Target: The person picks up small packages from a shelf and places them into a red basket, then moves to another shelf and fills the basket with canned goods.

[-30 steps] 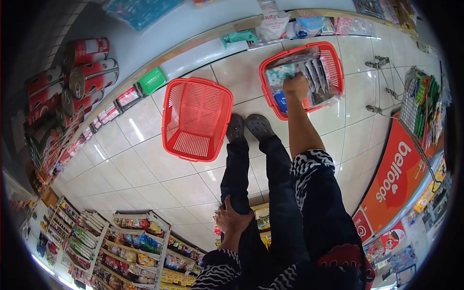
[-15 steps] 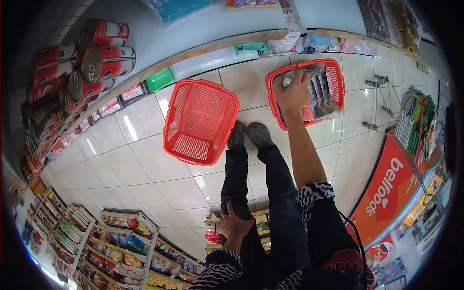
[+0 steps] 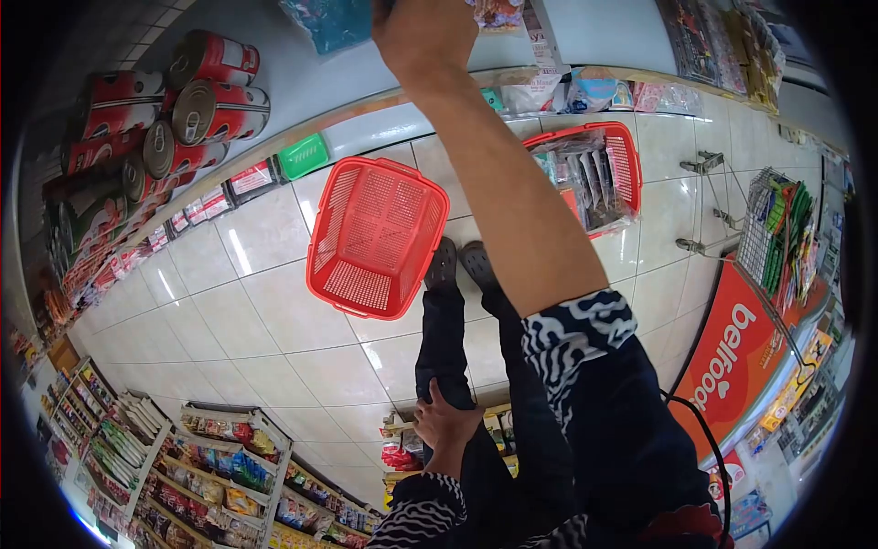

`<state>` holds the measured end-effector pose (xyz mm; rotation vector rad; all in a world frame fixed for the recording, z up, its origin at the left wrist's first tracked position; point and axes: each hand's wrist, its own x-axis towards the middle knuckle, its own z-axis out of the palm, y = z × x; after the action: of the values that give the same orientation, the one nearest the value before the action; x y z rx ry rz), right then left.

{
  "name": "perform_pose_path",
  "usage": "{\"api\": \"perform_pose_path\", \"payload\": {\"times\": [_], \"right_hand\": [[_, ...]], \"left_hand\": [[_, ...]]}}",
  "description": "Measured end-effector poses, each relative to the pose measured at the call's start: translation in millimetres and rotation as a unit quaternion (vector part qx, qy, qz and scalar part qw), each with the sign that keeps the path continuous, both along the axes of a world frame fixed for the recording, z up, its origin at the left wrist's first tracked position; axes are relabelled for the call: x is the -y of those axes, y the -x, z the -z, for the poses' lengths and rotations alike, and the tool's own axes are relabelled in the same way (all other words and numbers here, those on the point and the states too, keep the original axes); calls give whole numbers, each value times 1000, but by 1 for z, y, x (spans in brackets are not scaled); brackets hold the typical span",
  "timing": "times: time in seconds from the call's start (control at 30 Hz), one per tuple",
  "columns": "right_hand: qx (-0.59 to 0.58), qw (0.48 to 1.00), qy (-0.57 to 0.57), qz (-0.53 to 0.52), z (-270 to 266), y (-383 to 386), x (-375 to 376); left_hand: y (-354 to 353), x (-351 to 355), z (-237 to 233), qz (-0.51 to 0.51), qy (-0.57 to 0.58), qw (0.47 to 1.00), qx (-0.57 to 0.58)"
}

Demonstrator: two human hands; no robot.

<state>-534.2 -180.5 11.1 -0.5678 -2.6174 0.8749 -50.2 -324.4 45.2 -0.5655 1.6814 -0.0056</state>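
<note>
The right hand [image 3: 425, 37] reaches far over the shelf [image 3: 608, 32], fingers cut off; I can't tell their grip. A blue packet [image 3: 329, 26] lies left of them. The left hand [image 3: 445, 416] sits on a leg [image 3: 444, 339], fingers spread. Below the right fingers are a red basket [image 3: 377, 220] and another basket [image 3: 627, 165] of packets [image 3: 594, 183].

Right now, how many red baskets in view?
2: left basket, beside the shoes; right basket, partly hidden behind the right forearm. No others visible.

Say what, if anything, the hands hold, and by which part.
Left hand rests on a leg, holding nothing; whether the right hand holds anything cannot be told.
</note>
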Motion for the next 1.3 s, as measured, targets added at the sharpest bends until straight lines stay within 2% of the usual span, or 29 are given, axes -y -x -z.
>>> {"api": "perform_pose_path", "payload": {"times": [0.03,0.1,0.13,0.2,0.23,0.3,0.4,0.5,0.57,0.6,0.67,0.7,0.77,0.9,0.97,1.07,1.23,1.3], "right_hand": [[-1,1000,2,1,2,1,-6],[75,987,34,-139,6,3,-20],[75,987,33,-139,10,-1,-21],[-100,972,64,-202,18,-16,-22],[-97,972,61,-204,13,-29,-24],[-289,944,40,-151,-1,-71,-32],[-247,960,110,-71,-12,-150,-56],[-149,957,245,46,24,-232,-95],[-80,945,286,136,62,-284,-129],[-79,944,288,138,73,-302,-143],[68,965,174,184,93,-329,-163],[68,964,176,187,108,-337,-170],[82,994,8,76,137,-345,-183],[127,989,-58,52,165,-323,-174],[267,958,-77,76,169,-305,-163],[247,961,-96,74,194,-292,-154],[298,947,-100,59,213,-291,-145],[194,965,-135,110,199,-288,-139]], "left_hand": [[2,-2,0,5,2,1000,5],[-2,-1,1,9,3,1000,9],[-7,0,3,12,3,1000,3],[-13,0,6,14,0,1000,-1],[-14,1,7,18,0,1000,-7],[-18,0,6,29,2,999,-19],[-20,1,7,26,3,999,-19],[-19,-1,6,30,5,999,-18],[-15,-3,4,33,10,999,-13],[-15,-3,4,40,11,999,-11],[-15,-3,3,49,15,999,-8],[-17,-2,4,46,13,999,-12],[-20,-1,5,48,13,999,-13],[-26,-2,10,61,15,998,-13],[-28,-1,12,65,18,998,-11],[-31,-3,13,100,29,994,-38],[-23,-9,12,97,30,995,-20],[-36,-6,17,116,33,992,-33]]}}
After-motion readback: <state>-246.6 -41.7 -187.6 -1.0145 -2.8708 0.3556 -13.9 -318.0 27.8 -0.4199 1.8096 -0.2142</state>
